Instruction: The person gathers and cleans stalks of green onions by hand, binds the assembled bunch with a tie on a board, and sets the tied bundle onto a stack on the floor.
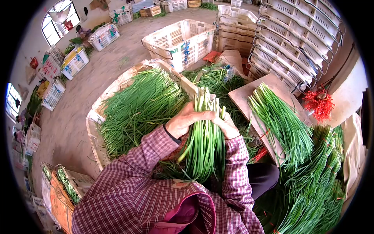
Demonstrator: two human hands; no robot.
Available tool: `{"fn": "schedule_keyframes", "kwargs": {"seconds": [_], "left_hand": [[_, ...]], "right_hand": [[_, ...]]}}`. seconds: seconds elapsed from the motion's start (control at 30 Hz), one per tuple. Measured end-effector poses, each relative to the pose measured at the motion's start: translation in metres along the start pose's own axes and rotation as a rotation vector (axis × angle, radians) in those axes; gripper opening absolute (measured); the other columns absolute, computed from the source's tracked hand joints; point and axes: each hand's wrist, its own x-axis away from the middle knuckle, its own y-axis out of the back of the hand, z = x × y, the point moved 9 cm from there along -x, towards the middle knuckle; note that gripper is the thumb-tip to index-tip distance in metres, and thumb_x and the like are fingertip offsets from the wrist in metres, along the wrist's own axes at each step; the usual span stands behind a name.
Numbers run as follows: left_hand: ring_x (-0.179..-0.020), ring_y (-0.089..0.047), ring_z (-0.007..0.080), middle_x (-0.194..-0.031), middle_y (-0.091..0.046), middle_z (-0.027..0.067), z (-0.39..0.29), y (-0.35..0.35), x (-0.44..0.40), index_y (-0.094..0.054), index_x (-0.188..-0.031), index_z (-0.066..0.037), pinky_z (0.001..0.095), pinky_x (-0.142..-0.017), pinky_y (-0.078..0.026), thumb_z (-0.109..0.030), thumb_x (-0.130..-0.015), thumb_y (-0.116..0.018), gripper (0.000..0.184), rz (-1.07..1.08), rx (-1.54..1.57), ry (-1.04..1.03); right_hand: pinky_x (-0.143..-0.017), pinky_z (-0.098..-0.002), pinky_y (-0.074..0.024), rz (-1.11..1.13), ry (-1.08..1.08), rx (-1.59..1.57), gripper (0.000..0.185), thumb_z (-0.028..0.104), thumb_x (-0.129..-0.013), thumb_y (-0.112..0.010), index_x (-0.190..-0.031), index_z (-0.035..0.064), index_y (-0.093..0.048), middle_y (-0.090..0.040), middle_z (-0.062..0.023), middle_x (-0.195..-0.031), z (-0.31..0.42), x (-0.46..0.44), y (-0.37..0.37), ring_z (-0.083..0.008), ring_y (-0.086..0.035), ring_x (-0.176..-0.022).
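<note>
Between my hands a bunch of garlic chives [204, 146] stands with its pale stem ends up and its green leaves hanging toward my lap. My left hand [189, 118] wraps round the left side of the bunch, thumb across the front. From the right, my right hand [227, 124] closes on the same stems near the top; some of its fingers are hidden behind them. A big heap of loose chives [140, 105] fills the lined crate [94, 130] to the left. On a board [243, 93] to the right lies another pile of chives [278, 121].
Tied chive bunches [311, 183] are heaped at my lower right. Red ties [319, 102] hang in a cluster at the right. Ahead stand a white plastic crate [183, 43] and tall stacked crates [294, 43]. More crates [76, 62] line the far wall.
</note>
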Motion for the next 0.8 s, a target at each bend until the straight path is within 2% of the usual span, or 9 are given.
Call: {"fn": "schedule_keyframes", "kwargs": {"seconds": [0.03, 0.07, 0.1, 0.17, 0.27, 0.43, 0.57, 0.7, 0.8], "left_hand": [[-0.112, -0.055, 0.0194, -0.120, -0.059, 0.0088, 0.003, 0.003, -0.004, -0.044, -0.134, 0.000, 0.0330, -0.101, -0.038, -0.018, -0.081, -0.072, 0.062, -0.048, 0.033, -0.035], [-0.109, -0.057, 0.0191, -0.118, -0.060, 0.0090, 0.014, 0.006, -0.007, -0.048, -0.130, -0.001, 0.0324, -0.097, -0.043, -0.016, -0.083, -0.069, 0.054, -0.061, 0.128, 0.039], [-0.107, -0.059, 0.0189, -0.117, -0.061, 0.0089, 0.022, 0.010, -0.008, -0.049, -0.128, -0.001, 0.0317, -0.094, -0.046, -0.014, -0.084, -0.068, 0.050, -0.090, 0.216, 0.052], [-0.099, -0.063, 0.0178, -0.113, -0.063, 0.0080, 0.035, 0.017, -0.004, -0.053, -0.124, -0.002, 0.0306, -0.086, -0.051, -0.009, -0.086, -0.065, 0.040, -0.131, 0.398, 0.075], [-0.098, -0.063, 0.0157, -0.111, -0.064, 0.0074, 0.030, 0.019, 0.005, -0.057, -0.121, -0.003, 0.0281, -0.084, -0.052, -0.010, -0.087, -0.066, 0.036, -0.187, 0.420, 0.080], [-0.087, -0.065, 0.0150, -0.103, -0.067, 0.0046, 0.036, 0.027, 0.008, -0.061, -0.115, -0.003, 0.0298, -0.077, -0.054, -0.008, -0.085, -0.066, 0.031, -0.240, 0.427, 0.132], [-0.088, -0.065, 0.0144, -0.101, -0.067, 0.0054, 0.042, 0.037, 0.006, -0.061, -0.115, -0.003, 0.0298, -0.077, -0.054, -0.007, -0.083, -0.069, 0.033, -0.314, 0.301, 0.122], [-0.089, -0.065, 0.0141, -0.103, -0.067, 0.0054, 0.047, 0.034, 0.006, -0.060, -0.116, -0.003, 0.0296, -0.077, -0.054, -0.003, -0.083, -0.068, 0.034, -0.289, 0.216, 0.126], [-0.094, -0.064, 0.0145, -0.108, -0.065, 0.0082, 0.047, 0.031, 0.005, -0.058, -0.118, -0.002, 0.0292, -0.078, -0.053, -0.006, -0.084, -0.068, 0.036, -0.247, 0.238, 0.079]], "right_hand": [[-0.081, -0.0243, -0.0477, -0.036, 0.042, 0.004, 0.045, 0.018, -0.084, -0.069, -0.124, 0.0042, -0.055, -0.063, -0.0003, -0.107, 0.007, 0.003, -0.002, -0.0085, -0.059, -0.090], [-0.074, -0.0215, -0.0504, -0.072, 0.085, 0.009, 0.038, 0.005, -0.085, -0.066, -0.122, 0.0047, -0.056, -0.065, 0.0006, -0.102, 0.014, 0.006, -0.004, -0.0066, -0.061, -0.082], [-0.077, -0.0217, -0.0496, -0.114, 0.116, 0.055, 0.042, 0.003, -0.084, -0.066, -0.125, 0.0047, -0.055, -0.065, 0.0003, -0.105, 0.022, 0.009, -0.007, -0.0055, -0.060, -0.086], [-0.079, -0.0212, -0.0484, -0.150, 0.109, 0.056, 0.043, 0.004, -0.085, -0.066, -0.126, 0.0041, -0.054, -0.065, 0.0005, -0.106, 0.024, 0.011, -0.008, -0.0050, -0.058, -0.089], [-0.079, -0.0210, -0.0479, -0.168, 0.113, 0.040, 0.041, 0.005, -0.085, -0.065, -0.126, 0.0037, -0.055, -0.065, 0.0008, -0.106, 0.021, 0.012, -0.009, -0.0050, -0.058, -0.090], [-0.080, -0.0218, -0.0472, -0.228, 0.125, -0.029, 0.038, 0.009, -0.086, -0.065, -0.122, 0.0033, -0.056, -0.065, 0.0003, -0.106, 0.018, 0.016, -0.002, -0.0049, -0.058, -0.089], [-0.082, -0.0223, -0.0477, -0.203, 0.159, 0.218, 0.040, 0.010, -0.084, -0.070, -0.122, 0.0036, -0.057, -0.065, -0.0008, -0.107, 0.032, 0.015, -0.006, -0.0055, -0.058, -0.091], [-0.074, -0.0230, -0.0504, -0.269, 0.074, 0.425, 0.042, 0.016, -0.076, -0.080, -0.111, 0.0018, -0.062, -0.069, -0.0012, -0.093, 0.046, 0.014, -0.005, -0.0044, -0.059, -0.081], [-0.073, -0.0224, -0.0496, -0.222, 0.054, 0.264, 0.036, 0.014, -0.077, -0.079, -0.108, 0.0035, -0.063, -0.069, -0.0003, -0.094, 0.036, 0.012, -0.003, -0.0046, -0.059, -0.081]]}}
